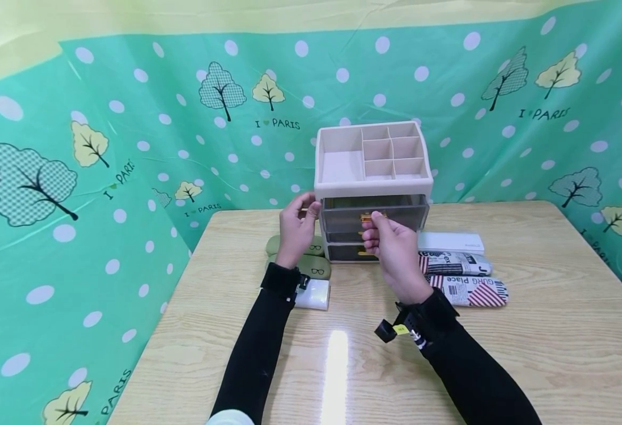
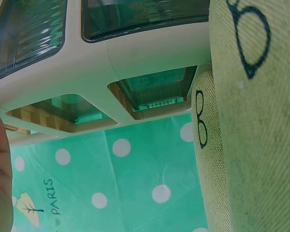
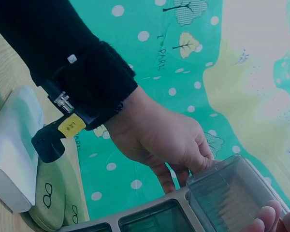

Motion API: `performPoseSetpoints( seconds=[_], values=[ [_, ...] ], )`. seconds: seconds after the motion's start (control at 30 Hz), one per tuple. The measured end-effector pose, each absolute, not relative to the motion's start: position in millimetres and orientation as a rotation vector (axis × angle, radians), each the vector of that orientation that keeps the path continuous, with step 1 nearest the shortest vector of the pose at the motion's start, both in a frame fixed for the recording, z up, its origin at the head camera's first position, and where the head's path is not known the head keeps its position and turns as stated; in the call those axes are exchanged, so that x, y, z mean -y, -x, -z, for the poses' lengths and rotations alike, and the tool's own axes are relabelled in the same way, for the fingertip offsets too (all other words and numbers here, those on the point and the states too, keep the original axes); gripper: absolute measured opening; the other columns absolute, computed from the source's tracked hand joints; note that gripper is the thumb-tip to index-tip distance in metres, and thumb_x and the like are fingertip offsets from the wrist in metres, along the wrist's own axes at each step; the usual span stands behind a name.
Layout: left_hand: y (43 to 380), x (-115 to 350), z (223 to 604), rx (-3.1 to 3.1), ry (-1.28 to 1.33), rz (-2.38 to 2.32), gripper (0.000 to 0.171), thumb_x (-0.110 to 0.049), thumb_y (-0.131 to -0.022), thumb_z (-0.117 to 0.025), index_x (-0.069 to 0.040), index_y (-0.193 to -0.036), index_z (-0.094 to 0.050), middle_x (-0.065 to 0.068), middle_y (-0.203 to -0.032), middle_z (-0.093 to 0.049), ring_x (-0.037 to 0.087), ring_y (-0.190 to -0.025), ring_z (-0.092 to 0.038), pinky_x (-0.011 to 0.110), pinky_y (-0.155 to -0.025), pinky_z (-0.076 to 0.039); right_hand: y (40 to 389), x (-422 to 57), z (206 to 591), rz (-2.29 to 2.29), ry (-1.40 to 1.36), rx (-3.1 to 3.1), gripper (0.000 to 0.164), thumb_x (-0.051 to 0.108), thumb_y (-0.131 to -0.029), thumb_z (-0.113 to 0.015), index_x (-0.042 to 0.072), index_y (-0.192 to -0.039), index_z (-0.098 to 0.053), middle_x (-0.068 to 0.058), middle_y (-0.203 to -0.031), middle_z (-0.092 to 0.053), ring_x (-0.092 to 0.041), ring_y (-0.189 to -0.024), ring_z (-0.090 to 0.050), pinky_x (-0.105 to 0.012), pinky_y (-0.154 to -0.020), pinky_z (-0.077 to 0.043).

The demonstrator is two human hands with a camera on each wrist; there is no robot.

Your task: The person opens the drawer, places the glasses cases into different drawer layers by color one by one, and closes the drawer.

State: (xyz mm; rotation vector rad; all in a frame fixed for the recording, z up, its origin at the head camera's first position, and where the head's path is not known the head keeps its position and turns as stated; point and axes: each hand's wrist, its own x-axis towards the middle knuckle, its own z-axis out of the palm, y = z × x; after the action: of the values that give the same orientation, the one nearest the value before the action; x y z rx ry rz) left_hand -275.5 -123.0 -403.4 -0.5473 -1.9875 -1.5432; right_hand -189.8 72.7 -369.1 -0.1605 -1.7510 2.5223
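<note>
A white desktop organizer with dark see-through drawers and an open-topped tray stands at the table's back. My right hand pinches the gold handle of the upper drawer, which is pulled partly out. In the right wrist view, that clear drawer juts from the frame, with fingertips of the right hand before it. My left hand touches the organizer's left side near the top drawer, its fingers resting against the frame. The left wrist view shows the side wall with window-like cutouts.
Two green glasses cases printed with spectacles lie left of the organizer, a white case in front of them. On the right lie another white case and two printed cases. A green dotted cloth hangs behind the table.
</note>
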Motion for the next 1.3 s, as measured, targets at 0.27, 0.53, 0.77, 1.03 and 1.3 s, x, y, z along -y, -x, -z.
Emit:
performPoseSetpoints(
  seconds=[0.27,0.53,0.77,1.03,1.3],
  values=[
    [276,123,403,1.995,0.545,1.547,0.028,-0.018,-0.099,-0.064,0.002,-0.118,-0.069,0.015,-0.100,-0.070,0.025,-0.080,-0.066,0.022,-0.068,-0.058,188,-69,375,-2.465,0.106,1.734,0.047,0.035,-0.106,-0.059,-0.011,-0.108,-0.066,-0.002,-0.077,-0.064,-0.011,-0.066,-0.059,-0.023,-0.060,-0.054],
    [276,124,404,1.994,0.566,1.529,0.031,-0.022,-0.099,-0.064,0.002,-0.118,-0.069,0.013,-0.099,-0.070,0.022,-0.080,-0.066,0.024,-0.069,-0.058,183,-69,378,-2.429,0.053,1.736,0.045,0.035,-0.106,-0.059,-0.008,-0.104,-0.067,-0.002,-0.076,-0.064,-0.012,-0.066,-0.059,-0.024,-0.060,-0.054],
    [276,124,404,1.991,0.562,1.524,0.030,-0.023,-0.099,-0.064,0.002,-0.116,-0.069,0.013,-0.097,-0.069,0.020,-0.078,-0.065,0.022,-0.067,-0.057,178,-69,378,-2.403,0.040,1.759,0.047,0.035,-0.106,-0.059,-0.011,-0.106,-0.066,-0.001,-0.074,-0.064,-0.012,-0.065,-0.059,-0.022,-0.060,-0.053],
    [277,123,404,2.000,0.545,1.533,0.026,-0.018,-0.100,-0.064,0.002,-0.116,-0.069,0.016,-0.097,-0.069,0.023,-0.077,-0.064,0.021,-0.064,-0.055,175,-71,378,-2.385,0.029,1.784,0.047,0.035,-0.105,-0.060,-0.011,-0.105,-0.067,-0.001,-0.074,-0.064,-0.013,-0.067,-0.060,-0.021,-0.060,-0.053],
    [261,118,389,1.990,0.556,1.502,0.024,-0.009,-0.100,-0.062,0.010,-0.114,-0.067,0.023,-0.096,-0.068,0.029,-0.076,-0.063,0.016,-0.065,-0.053,174,-72,380,-2.387,0.015,1.789,0.046,0.034,-0.106,-0.060,-0.012,-0.103,-0.067,-0.002,-0.074,-0.064,-0.014,-0.068,-0.060,-0.021,-0.060,-0.053]
  ],
)
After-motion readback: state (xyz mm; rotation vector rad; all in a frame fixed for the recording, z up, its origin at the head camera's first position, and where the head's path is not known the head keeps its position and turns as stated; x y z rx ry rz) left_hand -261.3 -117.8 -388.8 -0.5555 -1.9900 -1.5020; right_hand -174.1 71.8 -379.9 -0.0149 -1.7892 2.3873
